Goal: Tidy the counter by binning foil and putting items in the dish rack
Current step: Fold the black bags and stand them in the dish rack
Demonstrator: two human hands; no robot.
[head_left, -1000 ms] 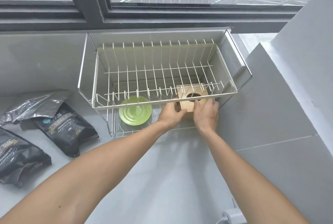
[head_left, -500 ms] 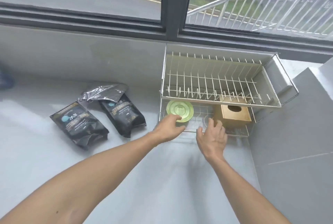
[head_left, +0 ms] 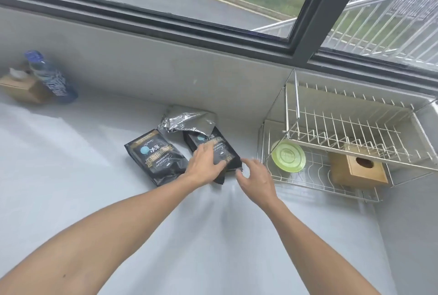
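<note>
Both hands have left the two-tier wire dish rack (head_left: pixel 350 143) at 3 o'clock: left hand (head_left: pixel 205 164) now presses the nearer black foil coffee pouch (head_left: pixel 214 152) on the surface, right hand (head_left: pixel 254 177) hovering beside it, fingers loosely spread, empty. Pouches probably next.

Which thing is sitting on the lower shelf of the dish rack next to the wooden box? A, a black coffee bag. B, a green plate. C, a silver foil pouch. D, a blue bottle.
B: the green plate lies on the dish rack's lower shelf, left of the wooden box.
</note>
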